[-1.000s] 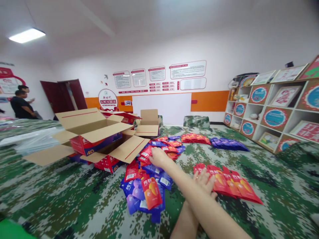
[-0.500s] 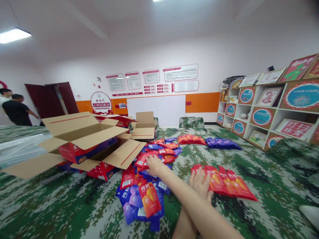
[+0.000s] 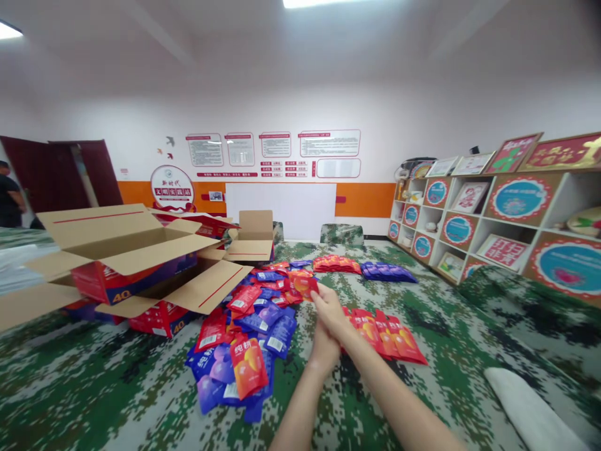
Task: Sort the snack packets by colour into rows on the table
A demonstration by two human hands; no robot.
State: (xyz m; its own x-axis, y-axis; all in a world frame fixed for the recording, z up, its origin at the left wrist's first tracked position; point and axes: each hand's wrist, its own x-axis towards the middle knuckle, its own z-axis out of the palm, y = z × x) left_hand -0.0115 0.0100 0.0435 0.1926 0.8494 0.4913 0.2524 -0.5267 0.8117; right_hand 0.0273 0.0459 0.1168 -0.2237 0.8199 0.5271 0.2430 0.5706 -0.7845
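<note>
Nearest us, the left forearm (image 3: 298, 407) rises steeply from the camouflage-patterned worktop's (image 3: 141, 388) near side, while the right forearm (image 3: 392, 388) slants in from the lower right. We see the left hand (image 3: 325, 347) low behind the right wrist; its fingers are hidden, so we cannot tell whether they hold anything. A fanned row of red packets (image 3: 382, 335) lies just right of both hands, and a mixed heap of red and blue packets (image 3: 256, 319) to their left. Slightly farther, the right hand (image 3: 332, 310), palm turned inward, pinches a red packet (image 3: 302, 285) by its near right end. That packet sits ahead and left of these fingers, its long axis seemingly running leftward from them, over the heap's far right edge. Beyond, we find another red row (image 3: 335, 264) and a blue row (image 3: 387, 272).
</note>
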